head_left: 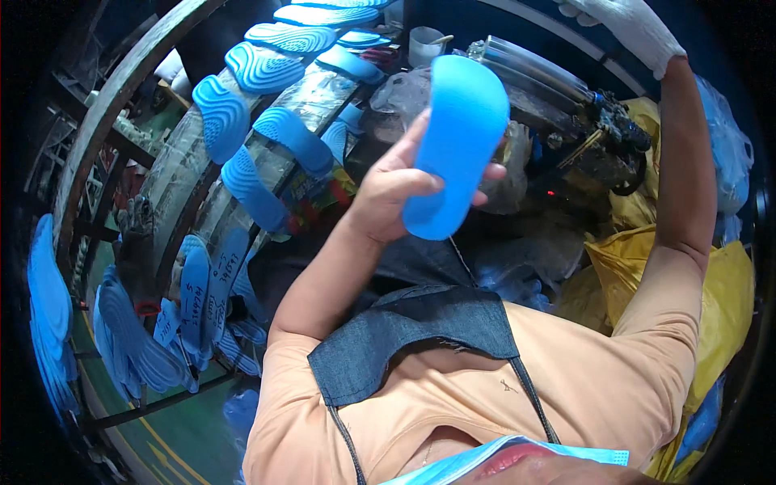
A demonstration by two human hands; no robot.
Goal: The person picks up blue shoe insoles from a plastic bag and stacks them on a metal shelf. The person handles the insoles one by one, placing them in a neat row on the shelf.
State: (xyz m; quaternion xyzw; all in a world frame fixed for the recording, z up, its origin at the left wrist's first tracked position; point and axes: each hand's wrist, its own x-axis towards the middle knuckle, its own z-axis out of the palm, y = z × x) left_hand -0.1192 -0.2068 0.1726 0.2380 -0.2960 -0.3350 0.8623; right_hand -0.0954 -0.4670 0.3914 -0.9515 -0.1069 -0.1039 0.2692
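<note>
My left hand (394, 187) grips a light blue shoe insole (462, 133), thumb on its near face and fingertips showing past its right edge. The insole is tilted almost upright, and its visible face looks smooth. High at the right, my right hand (632, 31) wears a white glove and is partly cut off by the upper edge. Its visible fingers are stretched out to the left, apart from the insole, and nothing shows in them. Several blue insoles with wavy ridges, one of them a curved insole (221, 119), lie along the wrapped rails at the left.
More insoles (137, 331) hang or stand at the lower left, some with handwriting. A curved metal rail (121, 89) bounds the left side. Behind the held insole are a metal roller (525, 69), a machine part (618, 133) and a white cup (426, 47). Yellow bags (727, 307) fill the right.
</note>
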